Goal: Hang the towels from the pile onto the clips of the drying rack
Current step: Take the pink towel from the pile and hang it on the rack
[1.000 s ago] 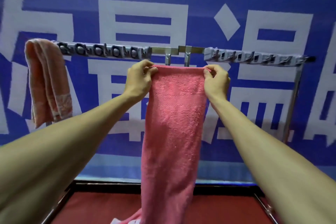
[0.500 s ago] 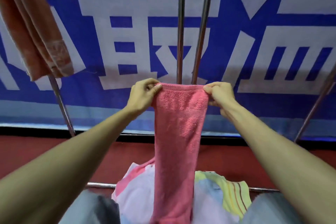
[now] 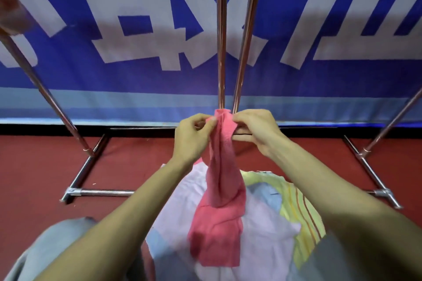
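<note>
both hands are pinched shut on the top edge of the pink towel [image 3: 222,167]: the left hand [image 3: 193,137] grips it from one side and the right hand [image 3: 257,131] from the other, fingertips nearly meeting, so the edge is bunched into a narrow fold between them. from the hands the towel hangs down and its lower end lies crumpled on the pile of towels [image 3: 269,219] just below the wrists, a heap of white, pale blue and yellow-striped cloth. right behind the hands rise two upright metal poles [image 3: 221,41] of the drying rack, close together, and the rack's base bars [image 3: 91,166] run along the red floor [image 3: 34,178] to either side of the forearms. farther back hangs a blue banner [image 3: 137,80] with large white characters. the rack's clips are out of view.
</note>
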A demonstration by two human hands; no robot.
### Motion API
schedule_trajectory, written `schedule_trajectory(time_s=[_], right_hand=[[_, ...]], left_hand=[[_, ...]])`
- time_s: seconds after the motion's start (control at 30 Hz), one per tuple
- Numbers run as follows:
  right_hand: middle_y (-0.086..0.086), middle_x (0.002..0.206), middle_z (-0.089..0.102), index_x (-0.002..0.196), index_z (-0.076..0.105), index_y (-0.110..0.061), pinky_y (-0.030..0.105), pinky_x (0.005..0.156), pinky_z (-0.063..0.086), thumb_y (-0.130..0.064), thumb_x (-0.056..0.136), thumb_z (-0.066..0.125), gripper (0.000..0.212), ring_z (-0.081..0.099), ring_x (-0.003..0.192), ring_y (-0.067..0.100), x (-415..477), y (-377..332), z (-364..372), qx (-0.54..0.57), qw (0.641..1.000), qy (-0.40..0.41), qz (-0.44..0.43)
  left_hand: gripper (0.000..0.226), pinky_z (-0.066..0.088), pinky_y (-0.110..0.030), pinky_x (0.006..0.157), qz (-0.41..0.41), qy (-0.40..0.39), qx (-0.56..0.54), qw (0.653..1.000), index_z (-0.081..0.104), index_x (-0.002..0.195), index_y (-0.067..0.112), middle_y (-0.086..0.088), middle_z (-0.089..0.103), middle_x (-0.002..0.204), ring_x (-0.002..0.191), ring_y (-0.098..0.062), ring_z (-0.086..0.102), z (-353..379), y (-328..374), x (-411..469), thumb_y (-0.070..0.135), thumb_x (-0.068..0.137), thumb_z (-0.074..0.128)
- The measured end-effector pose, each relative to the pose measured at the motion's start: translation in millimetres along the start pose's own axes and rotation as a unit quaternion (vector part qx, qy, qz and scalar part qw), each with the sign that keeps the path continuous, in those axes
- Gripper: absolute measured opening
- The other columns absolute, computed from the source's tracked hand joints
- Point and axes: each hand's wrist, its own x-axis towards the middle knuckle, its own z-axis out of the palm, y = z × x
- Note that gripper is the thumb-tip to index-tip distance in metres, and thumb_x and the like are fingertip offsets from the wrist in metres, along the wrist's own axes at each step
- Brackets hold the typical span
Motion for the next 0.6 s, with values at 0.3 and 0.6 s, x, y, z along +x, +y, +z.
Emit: schedule_trajectory(time_s=[0.3,0.6], right_hand=[[0.006,0.072,0.056,0.077,0.055,-0.007,0.023,0.059,0.049,-0.004,0.088,0.051,0.012,0.055,0.063,0.016,17.6,2.1,-22.7,0.246,0.957,-0.001,0.151],[0.014,0.066,0.069,0.082,0.062,0.004,0.031,0.060,0.060,0.003,0.090,0.055,0.010,0.068,0.060,0.022,-6.6,-2.8,-15.4,0.218,0.974,0.005,0.053]], left_hand=[[0.027,0.041,-0.021,0.047,-0.259,-0.002,-0.246,0.934,0.054,0.067,0.012,-0.001,0.041,0.051,0.049,-0.015,0.039,-33.2,6.3,12.9,0.012,0.094,0.053],[0.013,0.049,-0.021,0.046,-0.254,0.013,-0.302,0.919,0.059,0.080,0.005,-0.003,0.046,0.053,0.044,-0.011,0.043,-29.2,18.1,-3.5,0.009,0.092,0.058]])
